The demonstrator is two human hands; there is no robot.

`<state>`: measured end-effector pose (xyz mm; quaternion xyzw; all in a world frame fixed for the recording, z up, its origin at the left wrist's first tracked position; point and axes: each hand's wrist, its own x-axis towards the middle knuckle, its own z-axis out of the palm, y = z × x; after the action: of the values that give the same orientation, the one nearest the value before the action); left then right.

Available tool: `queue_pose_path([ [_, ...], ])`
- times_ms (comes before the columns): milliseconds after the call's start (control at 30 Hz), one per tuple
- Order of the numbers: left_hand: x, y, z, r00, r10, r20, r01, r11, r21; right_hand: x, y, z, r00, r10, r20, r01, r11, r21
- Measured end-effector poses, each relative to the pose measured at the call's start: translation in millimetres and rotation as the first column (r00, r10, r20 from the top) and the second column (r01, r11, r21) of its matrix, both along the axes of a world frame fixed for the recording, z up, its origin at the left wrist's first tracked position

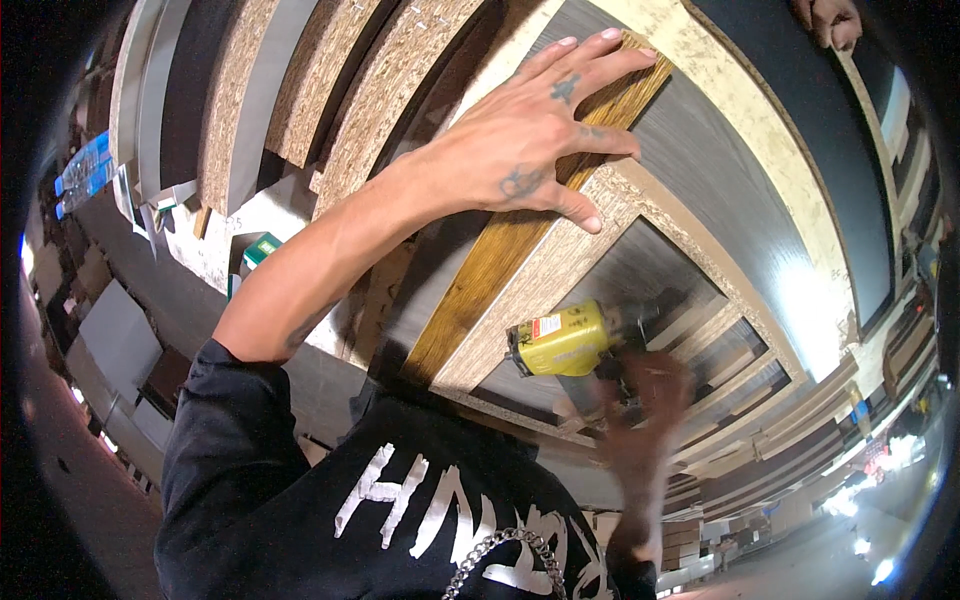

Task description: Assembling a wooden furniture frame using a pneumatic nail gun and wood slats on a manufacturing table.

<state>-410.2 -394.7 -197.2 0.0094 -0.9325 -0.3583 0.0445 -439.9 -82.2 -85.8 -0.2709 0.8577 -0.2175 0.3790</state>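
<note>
My left hand (545, 130) lies with spread fingers across a brown wood-grain strip (480, 265). The strip runs along a chipboard frame (600, 215) set on a dark grey wood-grain panel (715, 165). Smeared by motion, my right hand (650, 400) is beside a yellow-green and black power tool (565, 340), over the frame's opening. Its fingers are too blurred to show whether they grip the tool. The tool's dark front end is blurred as well, so its exact kind is unclear.
Chipboard pieces (400, 80) stand in a row at the upper left, near a water bottle (85, 175) and a green box (262, 250). Another person's hand (832, 22) touches a dark board (800, 90) at the upper right. Stacked boards (770, 450) line the right.
</note>
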Motion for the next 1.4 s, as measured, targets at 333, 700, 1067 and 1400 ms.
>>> queue_pose_path([
  [333,-5,4,-8,1.0,-0.005,0.008,0.005,0.999,-0.049,-196,288,-83,0.512,-0.681,-0.523,0.832,0.544,0.105],
  [700,-8,4,-1,1.0,-0.012,0.029,0.012,1.0,-0.002,-220,298,-83,0.426,-0.767,-0.48,0.902,0.401,0.16],
  [1067,-6,6,-1,0.998,-0.013,0.063,0.014,1.0,-0.02,-215,280,-83,0.471,-0.676,-0.567,0.863,0.486,0.137],
  [1400,-3,6,-7,0.996,-0.031,0.083,0.041,0.991,-0.125,-220,286,-85,0.517,-0.656,-0.55,0.851,0.463,0.248],
])
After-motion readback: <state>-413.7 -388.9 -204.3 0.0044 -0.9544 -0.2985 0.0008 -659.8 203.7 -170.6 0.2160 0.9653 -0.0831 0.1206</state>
